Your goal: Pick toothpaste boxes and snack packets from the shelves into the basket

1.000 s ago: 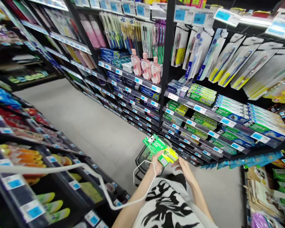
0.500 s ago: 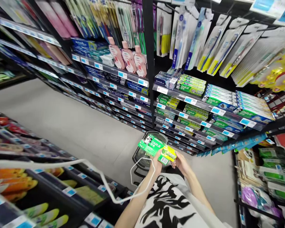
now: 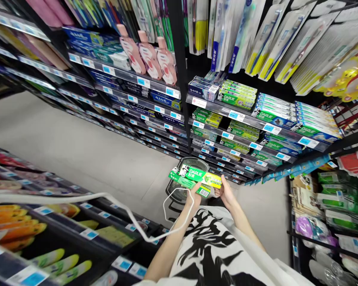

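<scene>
A green and yellow toothpaste box (image 3: 201,176) is held up in front of the person's shirt (image 3: 214,254), its printed face turned toward the wearer and its long side running crosswise. A second box (image 3: 203,192), also green, shows along its near edge, overlapped by it and partly hidden. The left hand (image 3: 193,197) grips from the near side, its thumb laid over the second box close to the barcode end; its other fingers are mostly out of sight, so I cannot tell how far they wrap beneath. The right hand (image 3: 226,194) pinches the yellow end of the toothpaste box, with the thumb side raised along that end and the rest curled below. For a sure hold on both, the left thumb would best press lightly but firmly, since thin cartons probably dent and could slide over each other; the right hand should need only a light pinch, with fingertips kept off the printing to be read. Behind and below the boxes sits a dark basket (image 3: 193,161), partly covered by them. A thin white bar (image 3: 128,222) crosses before the left forearm. Beyond, the shelves (image 3: 250,121) carry rows of similar cartons, with packaged toothbrushes (image 3: 264,47) hanging above.
</scene>
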A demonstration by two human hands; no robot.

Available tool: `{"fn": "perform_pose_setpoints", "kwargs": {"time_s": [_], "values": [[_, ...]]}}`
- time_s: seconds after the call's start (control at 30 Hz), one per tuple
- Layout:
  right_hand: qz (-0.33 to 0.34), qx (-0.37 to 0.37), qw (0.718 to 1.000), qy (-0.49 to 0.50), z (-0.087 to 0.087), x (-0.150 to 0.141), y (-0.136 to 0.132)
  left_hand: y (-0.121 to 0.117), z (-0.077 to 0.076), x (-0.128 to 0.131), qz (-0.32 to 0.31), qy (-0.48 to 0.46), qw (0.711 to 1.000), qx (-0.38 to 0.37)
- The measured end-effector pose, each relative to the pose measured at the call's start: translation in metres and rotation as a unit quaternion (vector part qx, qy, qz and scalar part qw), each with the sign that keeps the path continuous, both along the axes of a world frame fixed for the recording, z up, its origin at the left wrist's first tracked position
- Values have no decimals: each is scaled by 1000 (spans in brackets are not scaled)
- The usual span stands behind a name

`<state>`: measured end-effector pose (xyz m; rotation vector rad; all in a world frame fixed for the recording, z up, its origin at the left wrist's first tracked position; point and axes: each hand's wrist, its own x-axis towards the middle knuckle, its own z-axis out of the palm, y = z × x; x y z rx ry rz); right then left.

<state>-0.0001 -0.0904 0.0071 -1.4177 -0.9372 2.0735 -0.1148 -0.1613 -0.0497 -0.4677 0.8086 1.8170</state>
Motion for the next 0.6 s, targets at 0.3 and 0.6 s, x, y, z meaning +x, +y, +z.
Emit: {"fn": "perform_pose_setpoints", "kwargs": {"time_s": [0.3, 0.6], "values": [[23, 7, 999, -32, 1, 13, -3, 1, 6, 5, -4, -28, 999, -23], [23, 22, 999, -37, 0, 12, -6, 1, 1, 3, -7, -39, 999, -25]]}}
